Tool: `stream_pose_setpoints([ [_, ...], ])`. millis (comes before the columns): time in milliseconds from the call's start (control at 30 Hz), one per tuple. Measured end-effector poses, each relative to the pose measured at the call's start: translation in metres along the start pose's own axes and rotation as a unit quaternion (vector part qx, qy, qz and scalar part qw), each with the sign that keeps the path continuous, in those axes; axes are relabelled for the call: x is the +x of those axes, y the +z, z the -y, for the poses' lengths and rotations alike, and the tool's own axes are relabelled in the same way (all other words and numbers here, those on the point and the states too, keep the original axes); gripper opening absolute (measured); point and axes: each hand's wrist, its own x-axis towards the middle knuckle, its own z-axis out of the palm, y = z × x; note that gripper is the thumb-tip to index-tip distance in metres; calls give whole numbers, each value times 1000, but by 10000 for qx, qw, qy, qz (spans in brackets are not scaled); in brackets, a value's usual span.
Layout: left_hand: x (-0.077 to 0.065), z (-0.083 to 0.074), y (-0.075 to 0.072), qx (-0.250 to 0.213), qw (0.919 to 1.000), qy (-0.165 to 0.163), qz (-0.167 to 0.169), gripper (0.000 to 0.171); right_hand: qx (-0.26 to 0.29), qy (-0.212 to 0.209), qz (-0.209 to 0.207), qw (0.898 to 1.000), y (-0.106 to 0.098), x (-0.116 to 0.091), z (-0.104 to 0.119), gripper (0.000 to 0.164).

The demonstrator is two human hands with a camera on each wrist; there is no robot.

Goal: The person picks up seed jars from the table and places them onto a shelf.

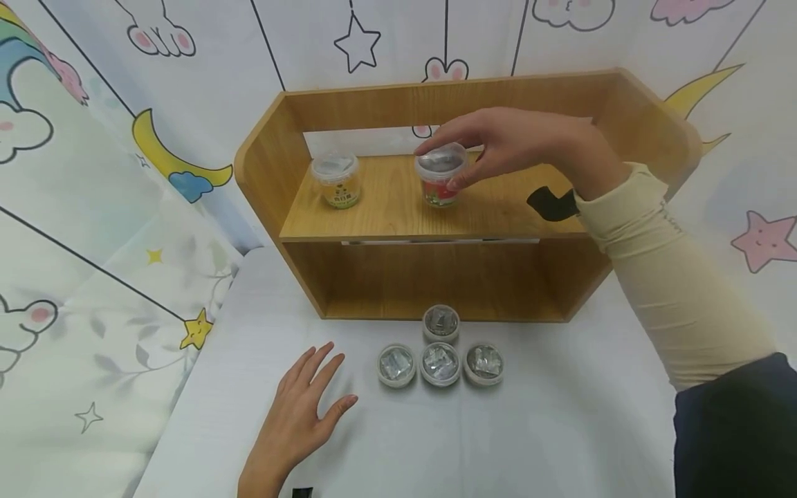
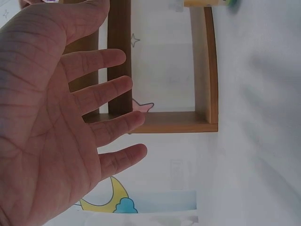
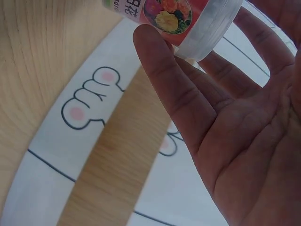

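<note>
My right hand [image 1: 498, 149] grips a small plastic jar with a red label [image 1: 440, 183] at the middle of the upper shelf. Its thumb lies on the jar's front, with fingers around the lid's far side. Close up in the right wrist view, the jar's label [image 3: 170, 16] carries a flower picture beneath a clear lid. Whether its base touches the shelf I cannot tell. To the left stands a similar jar with a yellow label [image 1: 339, 187]. Over the white table, my left hand [image 1: 299, 411] is spread and holds nothing; its palm [image 2: 51, 117] shows in the left wrist view.
Several more lidded jars [image 1: 440, 364] are grouped on the white table [image 1: 535, 429], right of my left hand. Behind them stands the two-level wooden shelf [image 1: 448, 277], its side panels [image 1: 654, 131] rising at both ends. A printed cloth [image 1: 124, 242] hangs behind and at left.
</note>
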Motion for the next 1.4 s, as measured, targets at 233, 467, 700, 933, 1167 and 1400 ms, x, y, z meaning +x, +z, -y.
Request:
stream_pose_setpoints([
  [233, -1, -3, 2, 36, 9997, -201, 146, 67, 426, 204, 232, 9986, 6, 18, -11, 59],
  [467, -1, -2, 3, 44, 9999, -130, 102, 66, 592, 317, 334, 9972, 10, 19, -20, 60],
  [700, 0, -2, 2, 41, 9999, -82, 117, 66, 518, 457, 179, 9975, 15, 19, -22, 66],
  [933, 1, 0, 2, 25, 10000, 63, 19, 65, 47, 220, -110, 9997, 17, 9, -17, 69],
  [1167, 1, 1, 2, 15, 10000, 54, -20, 65, -377, 102, -486, 9981, 23, -15, -4, 68],
  [1400, 0, 2, 3, 61, 10000, -33, 41, 65, -868, 122, -906, 9920, 37, -51, 10, 69],
])
